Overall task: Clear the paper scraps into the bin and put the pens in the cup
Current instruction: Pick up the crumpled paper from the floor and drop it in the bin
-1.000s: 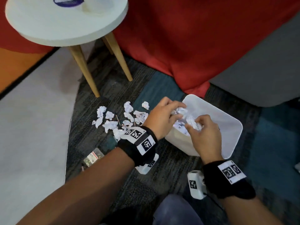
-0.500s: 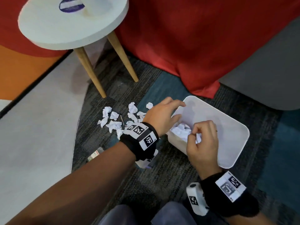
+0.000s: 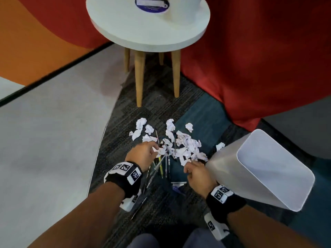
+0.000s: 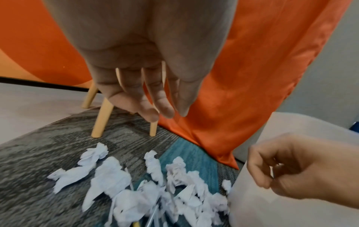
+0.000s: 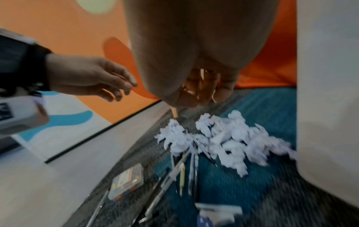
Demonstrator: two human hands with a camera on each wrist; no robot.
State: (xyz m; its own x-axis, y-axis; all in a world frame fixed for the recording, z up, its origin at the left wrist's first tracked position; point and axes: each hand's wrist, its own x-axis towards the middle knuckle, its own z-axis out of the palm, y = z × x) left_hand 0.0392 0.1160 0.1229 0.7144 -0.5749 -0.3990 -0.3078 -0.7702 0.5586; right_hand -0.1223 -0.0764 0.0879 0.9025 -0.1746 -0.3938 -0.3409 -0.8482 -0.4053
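Note:
Crumpled white paper scraps [image 3: 186, 145] [image 4: 116, 184] [image 5: 233, 138] lie heaped on the carpet, left of the white bin [image 3: 225, 169] [image 5: 326, 107]. Several pens [image 3: 162, 169] [image 5: 182, 170] lie partly under the near side of the heap. My left hand [image 3: 153, 149] [image 4: 165, 110] hovers over the heap's left edge, fingers spread and holding nothing. My right hand [image 3: 189, 169] [image 4: 272, 176] is just above the heap's near right edge beside the bin wall, fingers loosely curled and holding nothing.
A round white table [image 3: 148, 33] on wooden legs [image 3: 138, 77] stands behind the heap, with a white container [image 3: 180, 6] at its far edge. Red cloth [image 3: 250, 68] hangs at right. A small clear box [image 5: 128, 179] and a white-blue item [image 3: 177, 185] lie near the pens.
Both hands have left the bin's mouth, where they held scraps, and moved left and down to the heap on the carpet. The head view has swung toward the table.

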